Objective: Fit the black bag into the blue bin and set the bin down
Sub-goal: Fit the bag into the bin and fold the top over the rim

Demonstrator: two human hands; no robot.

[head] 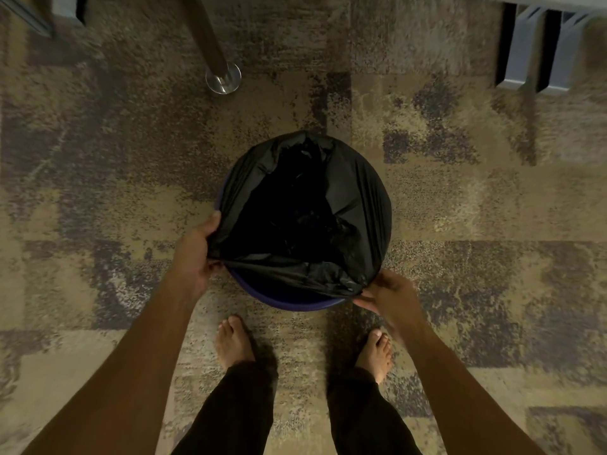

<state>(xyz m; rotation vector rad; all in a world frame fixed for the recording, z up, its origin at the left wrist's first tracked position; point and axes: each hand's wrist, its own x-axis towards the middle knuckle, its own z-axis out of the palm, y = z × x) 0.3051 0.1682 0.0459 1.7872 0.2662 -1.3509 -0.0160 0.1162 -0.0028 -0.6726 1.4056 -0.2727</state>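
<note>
Currently the blue bin (289, 298) sits at the centre of the frame, seen from straight above, on or just over the patterned carpet (460, 208); whether its base touches the floor cannot be told from this angle. The black bag (354, 192) lines the inside and is folded over the rim along the top, left and right arcs. Along the bottom arc the rim is bare: a blue crescent shows below the bag's edge, which is pulled taut in a straight line from lower left to lower right.

Left hand (193, 254): at the bin's left edge, fingers curled shut on the bag's edge, thumb on top of the plastic, the film bunched under the grip.

Right hand (386, 295): at the bin's lower right edge, fingertips pinched on the bag's bunched corner, just beside the blue rim. Remaining fingers partly spread below the rim; contact with the bin itself cannot be told.

Two bare feet (235, 344) stand on the carpet below the bin, well apart, dark trouser legs (236, 412) beneath them in the frame.

Upper left of centre: a round metal post (223, 77) with a shiny base. Upper right: grey metal furniture legs (538, 54), blurred.
</note>
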